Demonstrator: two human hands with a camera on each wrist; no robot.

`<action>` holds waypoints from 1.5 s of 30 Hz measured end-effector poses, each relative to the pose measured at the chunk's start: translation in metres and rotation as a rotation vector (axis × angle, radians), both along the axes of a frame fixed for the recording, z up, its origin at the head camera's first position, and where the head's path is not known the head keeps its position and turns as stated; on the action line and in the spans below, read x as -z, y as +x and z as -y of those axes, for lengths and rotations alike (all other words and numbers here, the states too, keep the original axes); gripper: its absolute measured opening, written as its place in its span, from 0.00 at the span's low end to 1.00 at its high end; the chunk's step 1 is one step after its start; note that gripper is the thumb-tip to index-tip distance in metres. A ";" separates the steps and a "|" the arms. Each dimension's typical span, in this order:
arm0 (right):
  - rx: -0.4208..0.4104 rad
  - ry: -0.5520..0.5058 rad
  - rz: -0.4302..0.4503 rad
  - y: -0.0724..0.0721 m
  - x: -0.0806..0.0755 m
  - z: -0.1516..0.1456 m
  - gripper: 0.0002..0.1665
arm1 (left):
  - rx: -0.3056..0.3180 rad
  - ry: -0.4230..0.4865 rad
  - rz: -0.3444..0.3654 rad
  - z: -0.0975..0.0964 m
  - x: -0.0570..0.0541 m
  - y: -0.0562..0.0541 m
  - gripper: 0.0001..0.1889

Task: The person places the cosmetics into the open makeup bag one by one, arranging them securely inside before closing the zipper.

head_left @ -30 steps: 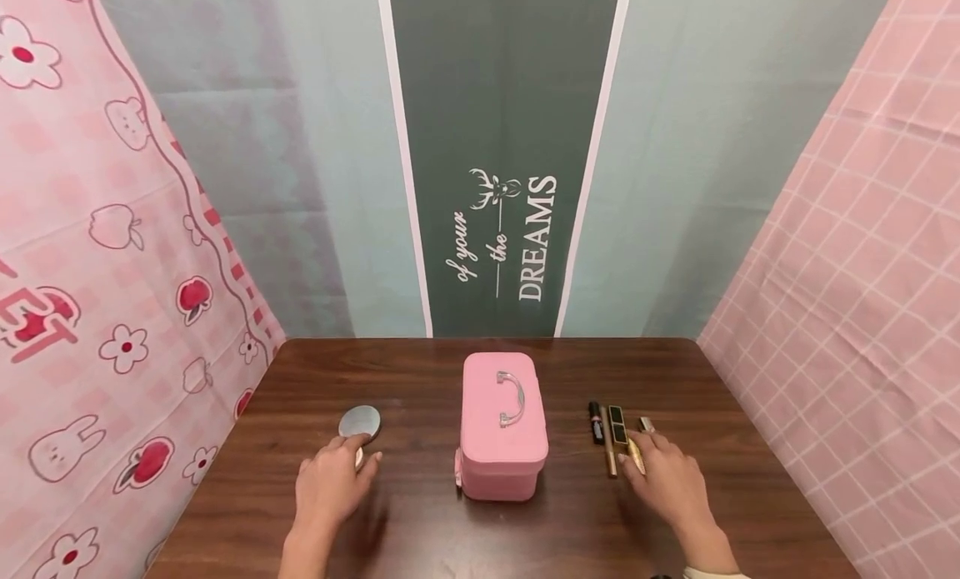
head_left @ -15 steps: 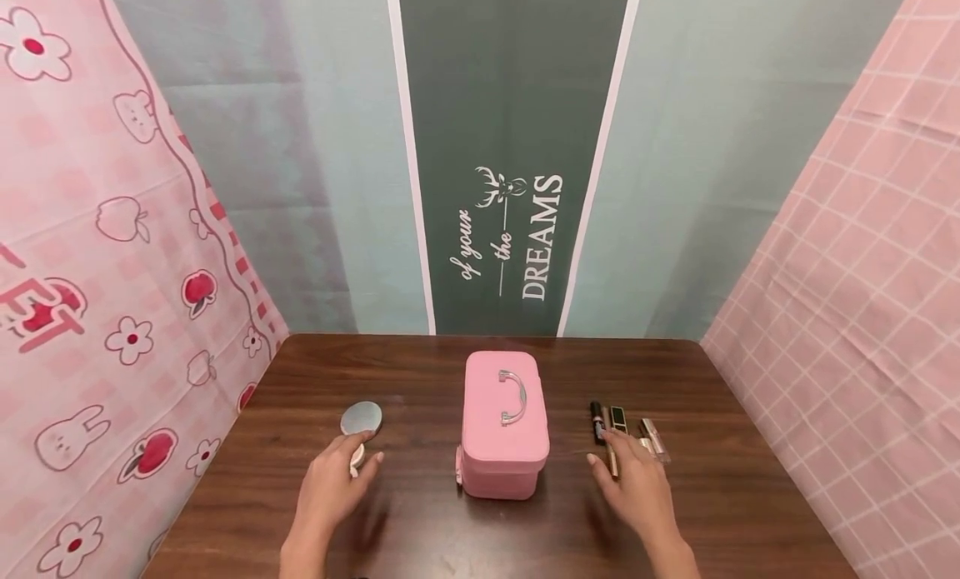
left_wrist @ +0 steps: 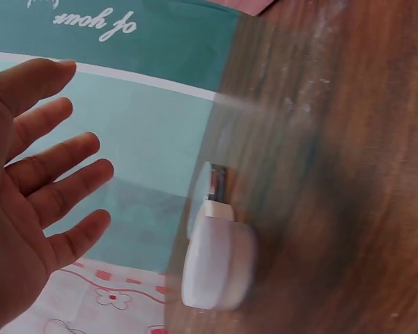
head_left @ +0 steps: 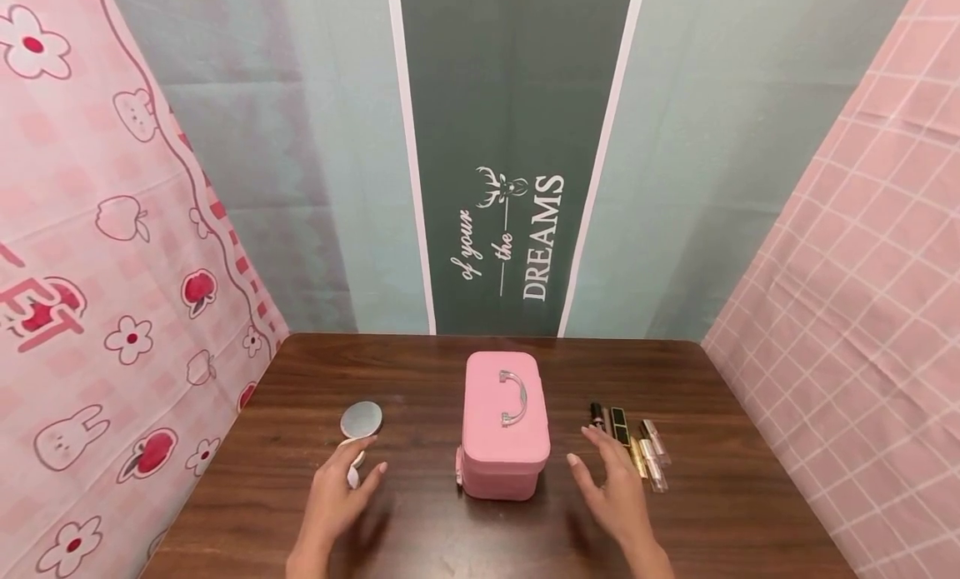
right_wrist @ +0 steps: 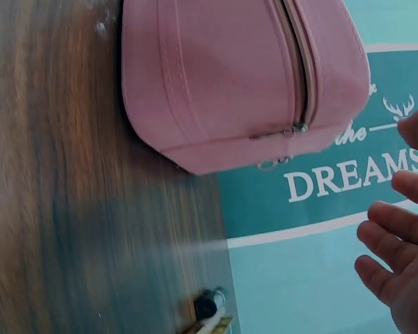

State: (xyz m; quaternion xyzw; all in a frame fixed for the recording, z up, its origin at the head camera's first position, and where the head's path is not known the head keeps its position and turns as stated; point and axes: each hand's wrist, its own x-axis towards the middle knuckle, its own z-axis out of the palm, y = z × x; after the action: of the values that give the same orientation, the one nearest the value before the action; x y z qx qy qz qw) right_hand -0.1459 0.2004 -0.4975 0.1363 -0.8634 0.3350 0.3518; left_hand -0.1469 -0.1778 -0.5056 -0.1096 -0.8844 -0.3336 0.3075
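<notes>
A pink vanity case (head_left: 504, 446) with a silver handle (head_left: 522, 396) stands between my hands, its lid down. The right wrist view shows its zipper (right_wrist: 298, 76). My left hand (head_left: 333, 496) hovers over the table with fingers spread, holding nothing. Beyond it are a round silver-topped disc (head_left: 362, 419) and a small white rounded item (left_wrist: 212, 264), partly hidden by the fingers in the head view. My right hand (head_left: 618, 500), fingers extended and holding nothing, is between the case and a group of cosmetics, covering part of a black tube (head_left: 597, 413).
Right of the case lie a black-and-gold rectangular item (head_left: 620, 426), a gold tube (head_left: 638, 458) and clear-ended tubes (head_left: 652, 437). Behind the brown wooden table (head_left: 420, 371) hangs a green curtain (head_left: 502, 87). Pink cloths flank both sides.
My right hand has moved left from the cosmetics toward the case, uncovering the gold and clear tubes. My left hand has drawn slightly back. The view has shifted slightly.
</notes>
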 end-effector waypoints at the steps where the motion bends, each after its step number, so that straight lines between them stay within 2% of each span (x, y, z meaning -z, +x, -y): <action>1: -0.011 -0.013 -0.006 0.000 0.000 0.002 0.27 | -0.002 0.006 -0.003 0.000 0.002 0.000 0.22; 9: -0.072 -0.087 -0.043 -0.002 0.003 0.017 0.27 | -0.002 0.091 0.002 -0.006 0.015 0.001 0.25; 17: -0.148 -0.114 -0.190 -0.006 0.007 0.034 0.24 | 0.034 0.122 -0.070 -0.009 0.027 -0.002 0.26; 20: -0.168 -0.124 -0.214 -0.009 0.007 0.041 0.25 | 0.053 0.157 -0.067 -0.009 0.030 -0.003 0.26; 23: -0.181 -0.116 -0.229 -0.011 0.008 0.048 0.27 | 0.038 0.183 -0.051 -0.008 0.031 -0.002 0.26; 30: -0.171 -0.092 -0.227 -0.015 0.010 0.061 0.30 | -0.038 0.221 0.033 -0.001 0.036 0.004 0.27; 34: -0.134 -0.064 -0.186 -0.017 0.012 0.067 0.33 | -0.059 0.235 0.039 0.004 0.037 0.004 0.28; 40: -0.070 -0.024 -0.113 -0.019 0.019 0.073 0.46 | -0.085 0.228 0.053 0.006 0.039 -0.003 0.29; 45: -0.046 -0.002 -0.092 -0.022 0.023 0.076 0.52 | -0.127 0.241 0.077 0.007 0.041 -0.011 0.30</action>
State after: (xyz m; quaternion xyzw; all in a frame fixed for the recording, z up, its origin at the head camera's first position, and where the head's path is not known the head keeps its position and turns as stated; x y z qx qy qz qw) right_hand -0.1680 0.1248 -0.5201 0.1708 -0.8427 0.3371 0.3835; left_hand -0.1582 -0.1845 -0.5463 -0.0027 -0.8542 -0.4213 0.3047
